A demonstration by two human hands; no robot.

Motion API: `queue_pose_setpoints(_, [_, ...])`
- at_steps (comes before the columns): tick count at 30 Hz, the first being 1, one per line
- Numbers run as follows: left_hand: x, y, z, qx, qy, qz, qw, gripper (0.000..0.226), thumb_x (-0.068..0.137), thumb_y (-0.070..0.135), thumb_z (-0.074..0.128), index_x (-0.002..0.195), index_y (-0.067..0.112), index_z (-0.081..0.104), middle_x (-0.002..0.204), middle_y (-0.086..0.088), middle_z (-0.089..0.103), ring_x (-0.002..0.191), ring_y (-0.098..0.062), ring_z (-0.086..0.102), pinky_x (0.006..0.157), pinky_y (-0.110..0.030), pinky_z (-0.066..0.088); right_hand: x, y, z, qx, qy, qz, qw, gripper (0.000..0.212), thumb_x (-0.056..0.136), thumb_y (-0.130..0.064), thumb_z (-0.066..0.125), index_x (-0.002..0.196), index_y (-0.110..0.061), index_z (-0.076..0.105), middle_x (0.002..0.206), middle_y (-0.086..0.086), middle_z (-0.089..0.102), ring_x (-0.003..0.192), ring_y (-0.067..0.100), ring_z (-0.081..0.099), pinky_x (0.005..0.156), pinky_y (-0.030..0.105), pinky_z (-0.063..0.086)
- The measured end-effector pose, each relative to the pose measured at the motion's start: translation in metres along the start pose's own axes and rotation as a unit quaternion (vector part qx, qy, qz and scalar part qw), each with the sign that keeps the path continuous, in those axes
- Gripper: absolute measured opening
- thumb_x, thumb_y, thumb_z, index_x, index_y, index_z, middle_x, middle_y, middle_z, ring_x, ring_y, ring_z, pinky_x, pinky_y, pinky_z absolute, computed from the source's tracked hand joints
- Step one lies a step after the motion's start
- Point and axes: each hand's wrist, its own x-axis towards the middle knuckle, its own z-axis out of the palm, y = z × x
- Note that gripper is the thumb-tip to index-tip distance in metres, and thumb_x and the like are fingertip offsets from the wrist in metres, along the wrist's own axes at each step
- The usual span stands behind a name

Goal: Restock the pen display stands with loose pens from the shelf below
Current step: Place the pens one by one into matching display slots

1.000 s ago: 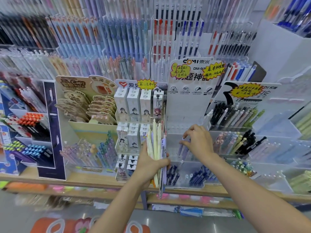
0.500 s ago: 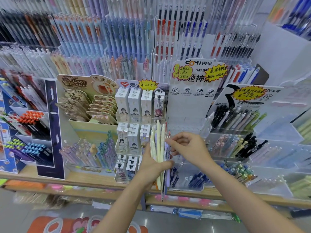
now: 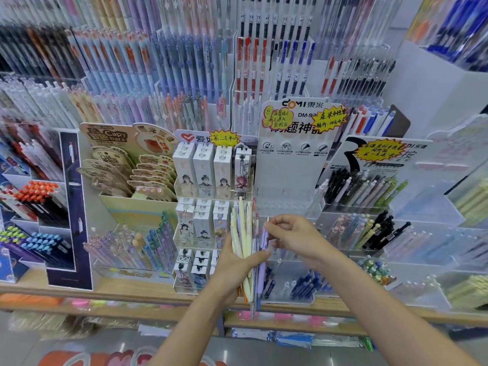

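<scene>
At centre, in front of clear display stand [image 3: 287, 207]: bundle of pens [image 3: 244, 233] held upright in left hand [image 3: 235, 265], thumb pressed across barrels, fingers wrapped behind. Pens cream, lilac and red-striped; count cannot tell. Right hand [image 3: 295, 239] just right of bundle, thumb and forefinger pinching lilac pen [image 3: 264, 249] at bundle's right edge, other fingers curled. Stand's upper tier bare, lower tier holds few blue pens [image 3: 306, 285]. Left of stand: white boxed pens [image 3: 203, 170]. Wooden shelf [image 3: 132, 289] beneath all.
</scene>
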Motion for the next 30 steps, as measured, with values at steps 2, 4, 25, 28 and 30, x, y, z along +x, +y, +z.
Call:
queue_pose_setpoints(2, [0.0, 0.001, 0.0, -0.011, -0.001, -0.006, 1.0, 0.064, 0.076, 0.011, 0.084, 0.13, 0.028, 0.053, 0.11, 0.005, 0.074, 0.102, -0.011, 0.07, 0.09, -0.026, 0.055, 0.001, 0.001, -0.005, -0.003, 0.002, -0.012, 1.0, 0.016, 0.089, -0.018, 0.07, 0.104, -0.014, 0.069, 0.081, -0.001, 0.071, 0.069, 0.018, 0.054, 0.065, 0.027, 0.051])
queue_pose_setpoints(4, [-0.002, 0.003, -0.001, -0.018, -0.002, -0.012, 1.0, 0.066, 0.074, 0.014, 0.086, 0.13, 0.027, 0.052, 0.11, 0.001, 0.074, 0.1, -0.014, 0.07, 0.089, -0.027, 0.055, -0.001, -0.005, -0.013, 0.054, -0.007, -0.015, 0.998, 0.014, 0.089, -0.012, 0.068, 0.103, -0.012, 0.071, 0.079, 0.005, 0.065, 0.067, 0.018, 0.051, 0.059, 0.023, 0.049])
queue_pose_setpoints(25, [0.002, 0.006, -0.002, 0.0, 0.003, -0.027, 1.0, 0.11, 0.049, 0.029, 0.095, 0.144, 0.033, 0.04, 0.132, -0.018, 0.063, 0.121, -0.039, 0.06, 0.106, -0.06, 0.045, 0.022, 0.006, -0.054, -0.39, 0.036, -0.179, 0.903, 0.009, 0.093, -0.017, 0.065, 0.1, -0.019, 0.07, 0.089, -0.004, 0.071, 0.072, -0.007, 0.068, 0.068, 0.005, 0.05])
queue_pose_setpoints(28, [0.003, 0.004, -0.005, -0.006, -0.004, -0.014, 1.0, 0.085, 0.069, 0.007, 0.088, 0.138, 0.028, 0.043, 0.118, -0.012, 0.069, 0.1, -0.029, 0.068, 0.098, -0.049, 0.052, 0.022, 0.005, -0.054, -0.392, 0.029, -0.186, 0.901, 0.008, 0.093, -0.016, 0.065, 0.098, -0.017, 0.071, 0.087, -0.003, 0.071, 0.071, -0.008, 0.067, 0.064, 0.003, 0.046])
queue_pose_setpoints(30, [0.005, 0.0, -0.007, -0.008, -0.007, -0.009, 1.0, 0.077, 0.076, -0.002, 0.083, 0.134, 0.031, 0.045, 0.112, -0.008, 0.07, 0.089, -0.021, 0.068, 0.087, -0.041, 0.055, 0.021, 0.008, -0.054, -0.392, 0.018, -0.187, 0.901, 0.008, 0.094, -0.016, 0.064, 0.096, -0.016, 0.072, 0.086, -0.002, 0.072, 0.072, -0.004, 0.069, 0.067, 0.009, 0.052])
